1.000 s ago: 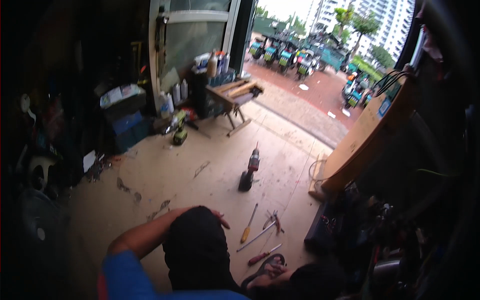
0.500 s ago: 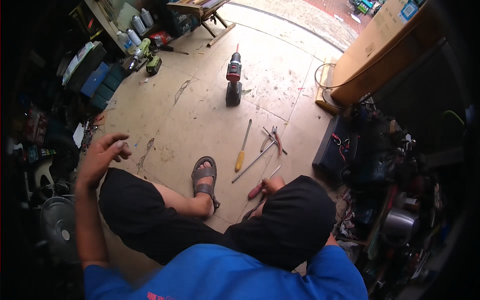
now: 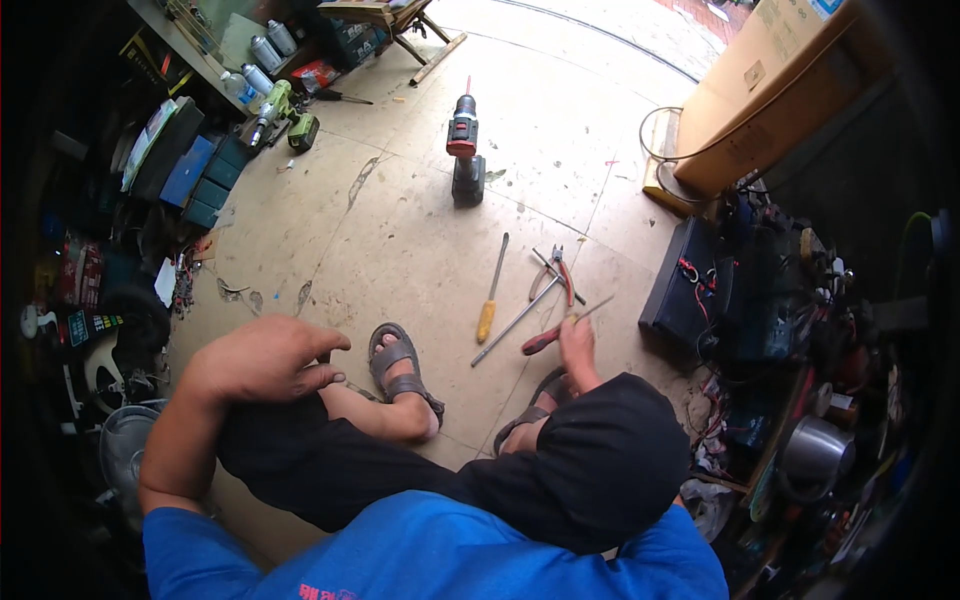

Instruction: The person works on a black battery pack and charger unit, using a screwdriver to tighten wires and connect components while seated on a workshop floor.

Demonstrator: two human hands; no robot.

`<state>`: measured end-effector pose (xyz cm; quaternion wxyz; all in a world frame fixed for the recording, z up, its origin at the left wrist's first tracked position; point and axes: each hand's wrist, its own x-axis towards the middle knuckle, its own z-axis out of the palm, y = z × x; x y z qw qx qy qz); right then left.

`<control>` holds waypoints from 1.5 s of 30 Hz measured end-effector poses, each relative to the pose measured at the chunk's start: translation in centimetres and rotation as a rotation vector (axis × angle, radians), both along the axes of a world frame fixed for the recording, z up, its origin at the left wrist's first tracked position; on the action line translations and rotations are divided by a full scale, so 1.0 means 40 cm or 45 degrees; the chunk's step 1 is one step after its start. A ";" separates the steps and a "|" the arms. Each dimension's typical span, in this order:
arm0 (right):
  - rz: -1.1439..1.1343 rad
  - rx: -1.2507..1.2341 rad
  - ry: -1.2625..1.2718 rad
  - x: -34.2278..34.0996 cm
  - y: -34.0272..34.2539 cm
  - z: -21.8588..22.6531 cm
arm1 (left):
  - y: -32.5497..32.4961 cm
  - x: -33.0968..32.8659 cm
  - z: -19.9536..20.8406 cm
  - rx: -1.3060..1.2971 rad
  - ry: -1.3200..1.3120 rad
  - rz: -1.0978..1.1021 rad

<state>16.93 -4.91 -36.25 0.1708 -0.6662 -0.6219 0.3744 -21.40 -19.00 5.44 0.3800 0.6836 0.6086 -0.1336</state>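
Note:
My right hand (image 3: pixel 577 345) is low over the floor beyond my right knee. It is closed on a screwdriver with a red handle (image 3: pixel 541 342), its shaft pointing up and right. My left hand (image 3: pixel 275 358) hovers above my left knee, thumb and forefinger apart, with nothing visible between them. On the floor just left of the right hand lie a yellow-handled screwdriver (image 3: pixel 486 320) and a long metal T-shaped rod (image 3: pixel 515 322). Red-handled pliers (image 3: pixel 566 275) rest across the rod's upper end. Farther out, a red and black cordless drill (image 3: pixel 464 150) stands upright on its battery.
A green power tool (image 3: pixel 285 118) and spray cans (image 3: pixel 266 53) sit at the far left. Toolboxes (image 3: pixel 190 165) line that side. To the right stand a black box with wires (image 3: pixel 680 290), a tall cardboard box (image 3: pixel 755 95) and a metal pot (image 3: pixel 815 450).
My right hand has moved up and right, carrying the red-handled screwdriver closer to the pliers. The left hand has come down and inward over the left knee.

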 end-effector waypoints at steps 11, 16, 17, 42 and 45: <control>0.454 -0.010 -0.511 -0.101 0.295 -0.058 | -0.036 0.020 0.059 0.013 0.093 0.163; 0.286 -0.033 -0.366 -0.078 0.327 -0.074 | -0.045 0.048 0.108 -0.024 -0.008 0.171; 0.300 0.032 -0.370 -0.066 0.326 -0.067 | -0.051 0.041 0.107 -0.070 -0.086 0.195; -0.009 -0.220 -0.067 -0.111 0.000 0.022 | -0.190 -0.062 0.052 -0.063 -0.141 0.186; 0.044 -0.275 -0.213 -0.115 0.020 -0.025 | -0.188 -0.065 0.053 -0.067 -0.138 0.187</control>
